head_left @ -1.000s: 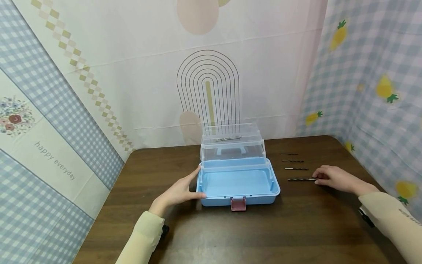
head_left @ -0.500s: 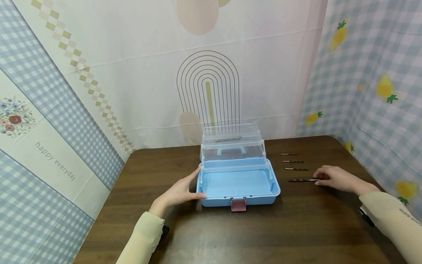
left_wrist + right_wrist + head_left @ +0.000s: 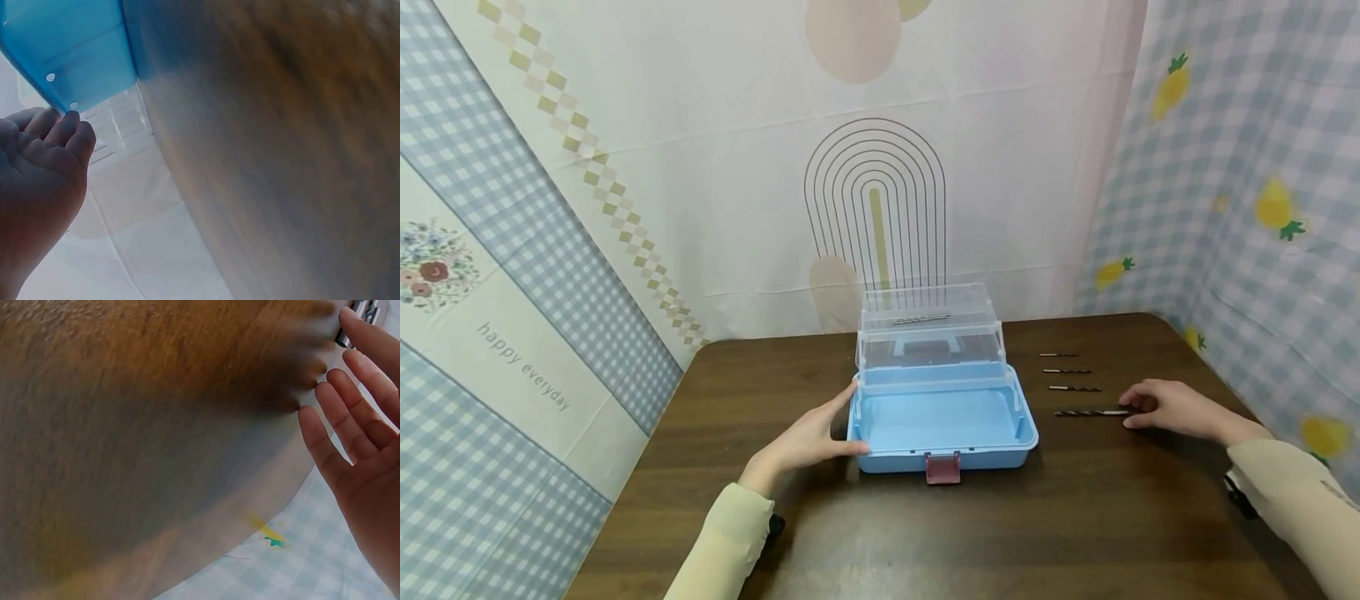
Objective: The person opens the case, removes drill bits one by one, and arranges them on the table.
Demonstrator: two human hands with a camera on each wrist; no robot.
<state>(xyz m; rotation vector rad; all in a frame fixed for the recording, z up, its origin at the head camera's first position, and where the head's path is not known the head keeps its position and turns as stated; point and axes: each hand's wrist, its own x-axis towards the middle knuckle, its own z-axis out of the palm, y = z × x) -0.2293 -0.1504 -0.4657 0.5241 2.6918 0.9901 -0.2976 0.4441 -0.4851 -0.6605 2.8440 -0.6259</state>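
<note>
A light blue toolbox point(image 3: 940, 460) stands on the table with its clear tiers point(image 3: 928, 346) raised. My left hand point(image 3: 801, 437) rests against its left side, thumb at the front corner and index finger stretched along the side; the left wrist view shows the fingertips at the box wall point(image 3: 81, 56). To the right of the box lies a long dark drill bit point(image 3: 1082, 413) with a bright shank. My right hand point(image 3: 1180, 408) is at the shank end, its fingers loosely extended near the table and parted from one another in the right wrist view.
Three smaller drill bits lie in a column behind the long one, among them a short drill bit point(image 3: 1073, 388). Silvery drill bits point(image 3: 921, 318) lie in the top clear tier. A purple latch point(image 3: 943, 468) hangs at the box front. Patterned cloth point(image 3: 1015, 167) hangs behind the table point(image 3: 760, 367).
My right hand has drawn slightly to the right, off the long drill bit's shank, which now shows more. My left hand and the toolbox have stayed in place.
</note>
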